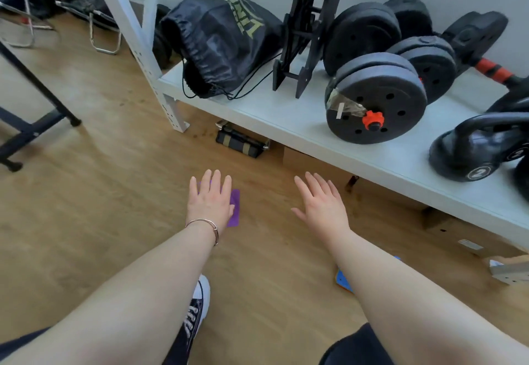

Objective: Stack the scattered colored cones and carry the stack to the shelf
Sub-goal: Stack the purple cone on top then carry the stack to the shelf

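From the head camera, both bare arms reach forward over the wooden floor (100,221) in the lower half of the frame. The left hand (210,203), with a thin bracelet (204,226) at the wrist, is spread flat with its fingers (216,181) wide and holds nothing. It hangs over a purple cone (235,211) that lies on the floor at the frame's centre; only the cone's right edge shows past the hand, and whether the palm touches it cannot be told. The right hand (322,207) is also open, fingers loosely splayed and empty, just right of centre. A blue and orange cone (343,280) peeks out from behind the right forearm in the lower right, mostly hidden.

A white shelf (300,124) crosses the upper right of the frame. On it sit a black drawstring bag (217,44), a black folding stand (306,41), black dumbbells (378,98) with orange collars, and a kettlebell (472,150) at the right edge. A dark sneaker (196,310) shows at bottom centre.
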